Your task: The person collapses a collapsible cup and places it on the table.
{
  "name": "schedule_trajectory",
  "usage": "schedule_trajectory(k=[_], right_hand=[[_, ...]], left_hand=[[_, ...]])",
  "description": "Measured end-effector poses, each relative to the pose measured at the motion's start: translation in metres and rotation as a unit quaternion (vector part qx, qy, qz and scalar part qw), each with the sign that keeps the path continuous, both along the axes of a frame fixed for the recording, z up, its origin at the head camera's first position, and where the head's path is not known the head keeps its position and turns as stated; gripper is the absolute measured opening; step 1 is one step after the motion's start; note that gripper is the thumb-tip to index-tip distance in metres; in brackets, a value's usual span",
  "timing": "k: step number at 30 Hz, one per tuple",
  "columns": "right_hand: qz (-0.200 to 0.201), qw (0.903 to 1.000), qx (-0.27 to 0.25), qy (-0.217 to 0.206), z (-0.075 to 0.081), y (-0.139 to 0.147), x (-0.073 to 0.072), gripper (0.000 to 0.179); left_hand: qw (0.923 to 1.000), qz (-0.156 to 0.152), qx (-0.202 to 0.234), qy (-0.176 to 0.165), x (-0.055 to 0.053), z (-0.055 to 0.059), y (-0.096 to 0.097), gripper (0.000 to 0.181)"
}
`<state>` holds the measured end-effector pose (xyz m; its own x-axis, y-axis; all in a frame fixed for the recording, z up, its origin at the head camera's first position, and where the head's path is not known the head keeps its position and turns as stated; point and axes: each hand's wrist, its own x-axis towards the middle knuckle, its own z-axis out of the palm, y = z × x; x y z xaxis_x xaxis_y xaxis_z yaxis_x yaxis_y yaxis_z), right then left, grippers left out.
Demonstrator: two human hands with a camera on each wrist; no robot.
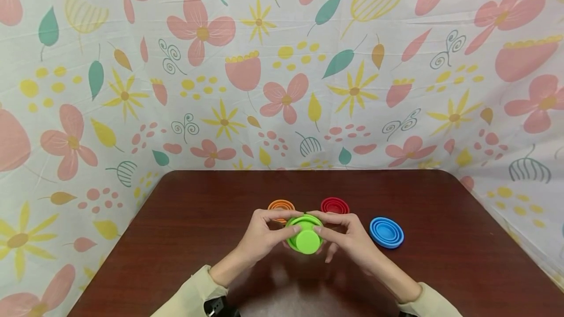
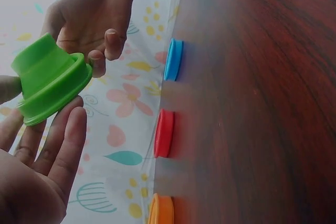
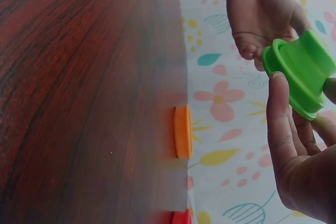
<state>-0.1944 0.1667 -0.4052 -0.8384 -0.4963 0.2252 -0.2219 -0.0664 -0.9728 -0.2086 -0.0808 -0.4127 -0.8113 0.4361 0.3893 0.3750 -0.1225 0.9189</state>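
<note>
A green collapsible silicone cup (image 1: 308, 242) is held up off the table between both hands, its round base turned toward the head camera. In the left wrist view the cup (image 2: 50, 82) is partly popped out, with a narrower section standing out from its wide rim. My left hand (image 1: 266, 234) grips the left side of the rim, thumb on the near face and fingers behind. On the other side my right hand (image 1: 354, 235) pinches it likewise. The thumbs press near the base; some fingertips are hidden behind the cup in the head view.
Three similar cups lie collapsed on the dark wooden table (image 1: 198, 199): an orange one (image 1: 281, 203) partly behind the left hand, a red one (image 1: 336, 205) behind the right hand, and a blue one (image 1: 387, 233) farther right. A flower-patterned cloth (image 1: 286, 131) hangs behind the table.
</note>
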Motion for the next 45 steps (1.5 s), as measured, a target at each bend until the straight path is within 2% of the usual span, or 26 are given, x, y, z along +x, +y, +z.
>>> schedule_trajectory(k=[6, 13, 22, 30, 32, 34, 37, 40, 42, 45], right_hand=[[-0.01, 0.9999, 0.001, 0.01, -0.0011, -0.0014, -0.0007, 0.038], [-0.018, 0.9996, 0.011, 0.017, 0.0003, -0.0032, 0.0006, 0.038], [0.019, 0.9994, -0.025, -0.013, 0.0024, -0.0019, 0.0014, 0.042], [0.001, 0.9997, -0.012, 0.02, -0.0021, -0.0047, 0.0022, 0.046], [-0.008, 0.9996, -0.007, 0.028, -0.0028, -0.0057, 0.0023, 0.047], [-0.016, 0.9993, -0.007, 0.032, -0.0031, -0.0058, 0.0021, 0.046], [-0.025, 0.9992, -0.009, 0.031, -0.0035, -0.0043, 0.0018, 0.043], [-0.026, 0.9992, -0.011, 0.029, -0.0045, -0.0022, 0.0013, 0.044], [-0.024, 0.9993, -0.011, 0.027, -0.0052, -0.0016, 0.0009, 0.045], [-0.018, 0.9996, -0.015, 0.016, -0.006, -0.0016, 0.0007, 0.045]], left_hand=[[1.0, 0.003, -0.009, 0.002, -0.001, -0.0015, -0.0011, 0.028], [0.9998, -0.006, 0.003, 0.018, -0.0021, -0.0022, -0.0014, 0.03], [0.9996, 0.018, -0.016, 0.013, 0.001, 0.0011, -0.001, 0.029], [0.9984, 0.041, -0.034, 0.021, 0.0026, -0.001, 0.0008, 0.023], [0.9989, 0.035, -0.028, 0.01, 0.0021, -0.0015, 0.0003, 0.024], [0.9997, 0.018, -0.011, -0.01, 0.0013, -0.002, -0.001, 0.027], [0.9986, -0.03, 0.022, -0.037, -0.0001, -0.0022, -0.0034, 0.034], [0.9962, -0.066, 0.037, -0.042, -0.0009, -0.0017, -0.0056, 0.04], [0.996, -0.074, 0.036, -0.036, -0.0011, -0.0017, -0.0063, 0.043], [0.9972, -0.065, 0.029, -0.023, -0.0012, -0.0025, -0.0068, 0.042]])
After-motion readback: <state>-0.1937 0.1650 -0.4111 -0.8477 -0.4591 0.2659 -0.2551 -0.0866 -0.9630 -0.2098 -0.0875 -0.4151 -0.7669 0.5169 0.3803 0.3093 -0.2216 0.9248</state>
